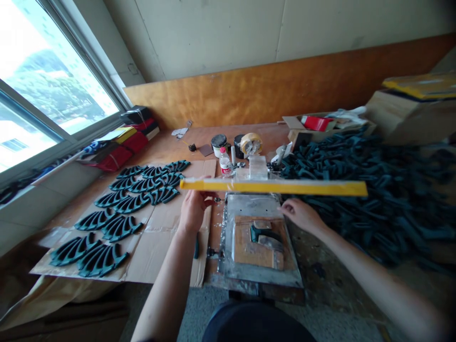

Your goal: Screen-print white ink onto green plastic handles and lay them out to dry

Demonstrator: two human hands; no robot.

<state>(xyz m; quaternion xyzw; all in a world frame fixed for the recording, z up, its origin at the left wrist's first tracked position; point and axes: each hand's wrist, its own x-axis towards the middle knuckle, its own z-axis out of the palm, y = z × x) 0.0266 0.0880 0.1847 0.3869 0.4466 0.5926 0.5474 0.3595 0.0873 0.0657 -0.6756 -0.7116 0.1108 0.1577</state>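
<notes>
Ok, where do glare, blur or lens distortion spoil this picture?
Head view: daylight washes out the window at upper left; the pile of dark green pieces turns dim and soft toward the right edge; the right forearm blurs near the lower right corner; the upper right corner darkens, and the wide lens seems to stretch the edges.

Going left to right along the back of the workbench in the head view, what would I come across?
Red folders, a small black item, a brown square, a lidded jar, a roll of tape, an open carton, a larger cardboard box.
</notes>
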